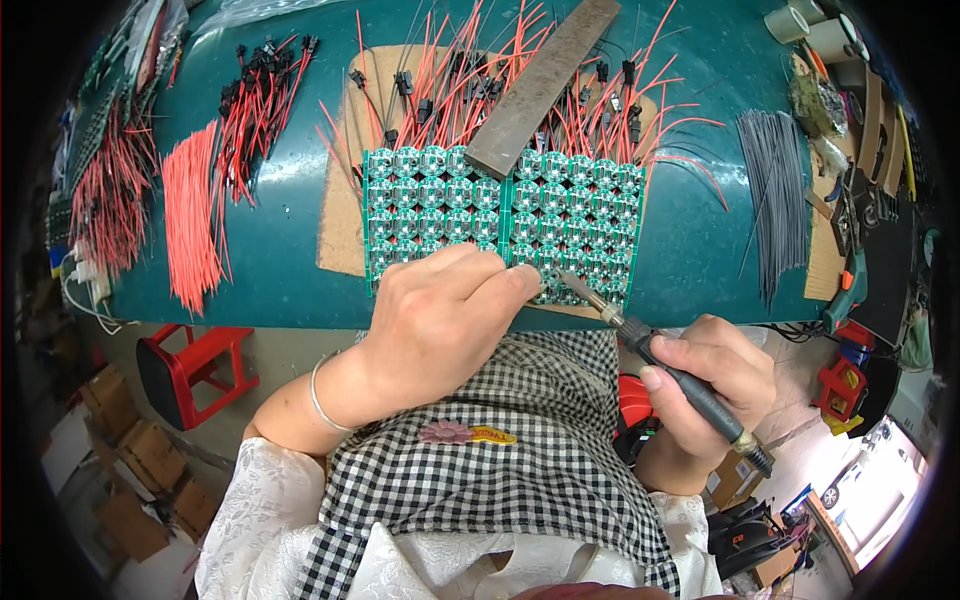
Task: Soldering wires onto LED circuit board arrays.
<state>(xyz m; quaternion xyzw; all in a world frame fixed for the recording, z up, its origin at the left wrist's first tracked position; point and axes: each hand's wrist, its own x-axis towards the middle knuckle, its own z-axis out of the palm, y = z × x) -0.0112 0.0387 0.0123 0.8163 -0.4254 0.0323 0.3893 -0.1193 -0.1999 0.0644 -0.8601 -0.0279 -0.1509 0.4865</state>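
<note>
Left hand (435, 320) curled loosely, knuckles up, fingertips (520, 280) pressed on near edge of green circuit board panel (500, 215); whether anything pinched under fingers cannot be told. Thin silver bangle (322, 400) on left wrist. Right hand (715, 370) closed in pen grip around dark handle of soldering iron (660, 365), tip down on near right part of panel, just beside left fingertips. Panel: grid of small round modules, lying on brown cardboard sheet (340, 215) on green tabletop (280, 260). Flat grey metal bar (540, 85) resting diagonally across far edge of panel. Red and black connector leads (450, 90) fanned out beyond panel, under and around bar. Left of panel: bundle of cut red wires (190, 215), further left more red leads (105, 200), black-plug leads (255, 95) toward far left. Right of panel: bundle of grey wires (775, 195). Far right beyond grey wires: tape rolls (815, 30), assorted tools. Near side of panel, below table edge: checked apron (500, 470) over white sleeves, red stool (195, 365) on floor to left.
</note>
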